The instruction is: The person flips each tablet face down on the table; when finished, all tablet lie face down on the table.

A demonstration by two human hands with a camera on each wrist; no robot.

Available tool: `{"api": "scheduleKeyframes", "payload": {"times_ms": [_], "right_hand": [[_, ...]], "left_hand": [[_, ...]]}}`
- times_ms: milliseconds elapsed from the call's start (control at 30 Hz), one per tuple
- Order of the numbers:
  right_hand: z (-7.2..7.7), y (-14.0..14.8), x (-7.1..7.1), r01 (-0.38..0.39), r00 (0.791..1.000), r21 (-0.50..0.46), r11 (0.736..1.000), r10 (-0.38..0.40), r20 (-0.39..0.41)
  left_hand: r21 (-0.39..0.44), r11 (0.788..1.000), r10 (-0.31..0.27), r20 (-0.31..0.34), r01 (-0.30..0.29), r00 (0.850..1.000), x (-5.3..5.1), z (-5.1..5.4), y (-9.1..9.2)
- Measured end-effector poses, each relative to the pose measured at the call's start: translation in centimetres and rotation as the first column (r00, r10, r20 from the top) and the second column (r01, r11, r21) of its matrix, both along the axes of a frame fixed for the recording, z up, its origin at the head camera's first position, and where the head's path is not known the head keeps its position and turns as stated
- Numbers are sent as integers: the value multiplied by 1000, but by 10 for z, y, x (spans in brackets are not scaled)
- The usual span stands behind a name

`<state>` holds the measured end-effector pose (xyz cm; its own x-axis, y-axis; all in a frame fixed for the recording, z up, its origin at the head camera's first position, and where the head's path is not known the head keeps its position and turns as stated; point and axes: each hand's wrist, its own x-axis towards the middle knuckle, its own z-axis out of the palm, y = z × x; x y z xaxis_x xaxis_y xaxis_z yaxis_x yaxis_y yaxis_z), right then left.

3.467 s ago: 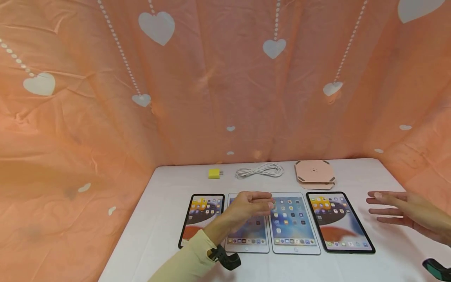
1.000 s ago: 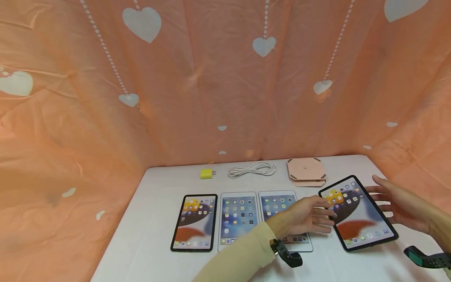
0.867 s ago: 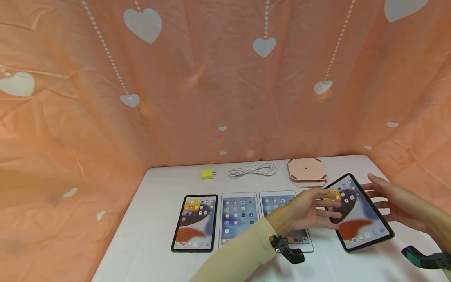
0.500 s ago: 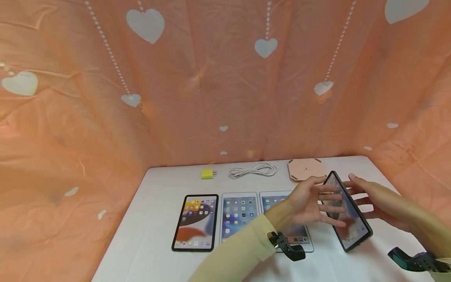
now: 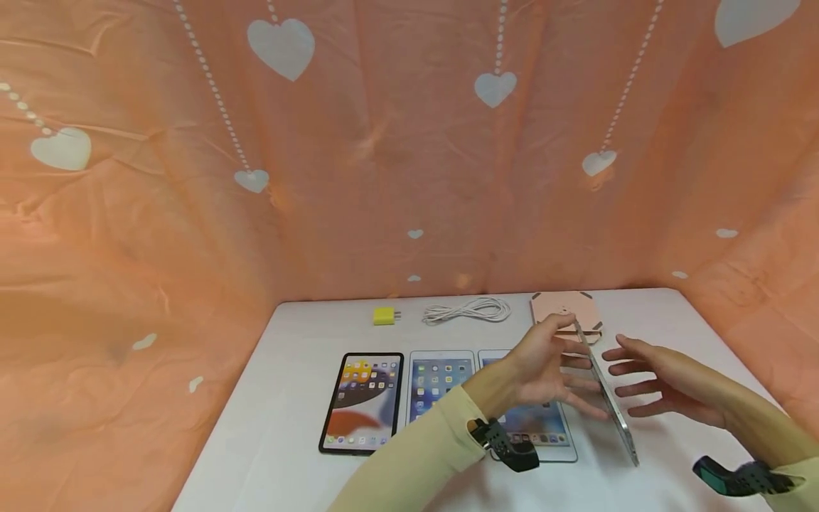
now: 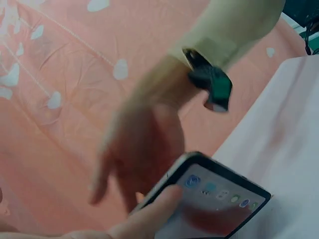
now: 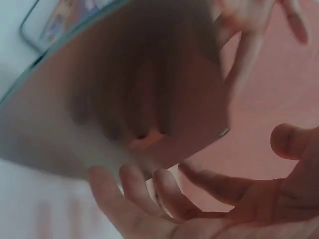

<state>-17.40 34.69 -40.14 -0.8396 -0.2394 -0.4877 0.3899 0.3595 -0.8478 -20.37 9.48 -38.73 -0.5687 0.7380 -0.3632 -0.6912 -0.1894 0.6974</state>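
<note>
A tablet (image 5: 606,395) stands steeply tilted, seen nearly edge-on in the head view. My left hand (image 5: 544,370) lies against its screen side with fingers spread and straight; one finger (image 6: 154,211) touches the screen near its edge in the left wrist view. My right hand (image 5: 668,380) faces the back of the tablet with spread, slightly bent fingers. In the right wrist view the fingertips (image 7: 130,177) are close to the tablet's back (image 7: 174,99); whether they touch is unclear. Two white-framed tablets lie left of it, one (image 5: 441,373) beside the other (image 5: 534,427), partly hidden by my left arm.
A black-framed tablet (image 5: 363,402) lies leftmost on the white table (image 5: 275,405). Along the back are a yellow charger plug (image 5: 384,316), a coiled white cable (image 5: 467,311) and a pink octagonal stand (image 5: 557,306). A pink-orange cloth with hearts (image 5: 384,178) hangs behind.
The rightmost tablet, flat on the table at first, was raised and turned until its screen faces left. My left hand came across to it, and my right hand moved left behind it.
</note>
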Motion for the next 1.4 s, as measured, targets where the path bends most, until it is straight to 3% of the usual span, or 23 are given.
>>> {"api": "scheduleKeyframes", "payload": {"times_ms": [200,367,633,867,1000,1100,1333,1400], "right_hand": [[-27,15,-1,45,996,41,998,-48,76],[-37,23,2,64,994,32,997,-67,87],[-39,32,4,95,989,134,986,-109,102],[-41,41,0,92,986,215,972,-119,118],[-41,44,1,86,987,226,970,-114,114],[-41,45,1,79,988,233,969,-107,108],[-40,47,1,82,989,234,969,-109,103],[-38,47,1,67,991,250,966,-94,98]], "left_hand": [[-43,990,135,59,-133,989,7,-1,1],[-105,970,228,97,-218,969,11,-13,4],[-168,953,277,145,-253,950,11,-41,14],[-207,943,293,155,-259,943,9,-57,29],[-222,940,298,159,-260,941,10,-60,35],[-229,941,285,145,-249,947,9,-61,37],[-209,941,295,122,-266,948,7,-57,35],[-195,949,270,95,-248,958,6,-55,29]]}}
